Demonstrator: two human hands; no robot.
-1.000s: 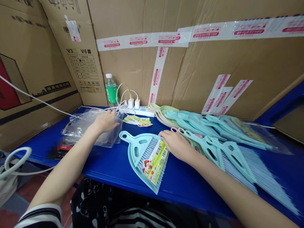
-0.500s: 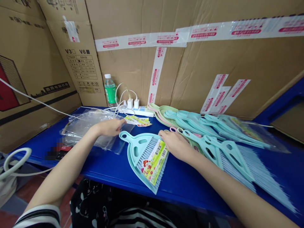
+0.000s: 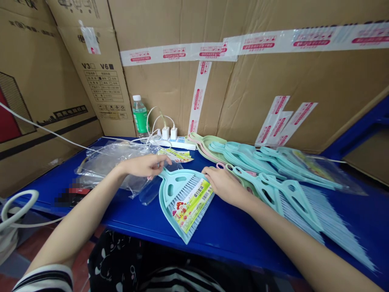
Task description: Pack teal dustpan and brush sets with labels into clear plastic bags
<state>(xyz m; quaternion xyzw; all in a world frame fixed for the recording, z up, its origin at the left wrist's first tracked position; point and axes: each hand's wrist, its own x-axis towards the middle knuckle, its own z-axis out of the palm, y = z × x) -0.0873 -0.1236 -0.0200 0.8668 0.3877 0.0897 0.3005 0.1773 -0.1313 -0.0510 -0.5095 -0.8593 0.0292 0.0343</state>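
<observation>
The left arm reaches up from the lower left, elbow a bit bent. Its hand, the left hand [image 3: 142, 165], is above the bench [image 3: 133, 217] with the palm down and the knuckles up. The fingers are bent, and they point to the right. They are over the handle end of a pale blue brush [image 3: 179, 187] and right by some clear bags [image 3: 112, 172]. The fingers hide their own tips, so I cannot tell if this grip is clamped on the handle, on a bag, or on nothing.

The right arm comes in long and slanted from the lower right. The right hand [image 3: 226, 185] is palm down too. Its fingers are bent and close together, with the tips touching the top right corner of the brush and its card [image 3: 194, 206]. The thumb side is hard to see, so I cannot tell if that grip pinches or just presses.

The brush lies in a pale blue dustpan [image 3: 165, 213], flat on the bench between the hands. The card lies slanted across the bristles. More brushes [image 3: 343, 227] lie to the right, and more dustpans [image 3: 243, 156] are behind them.
</observation>
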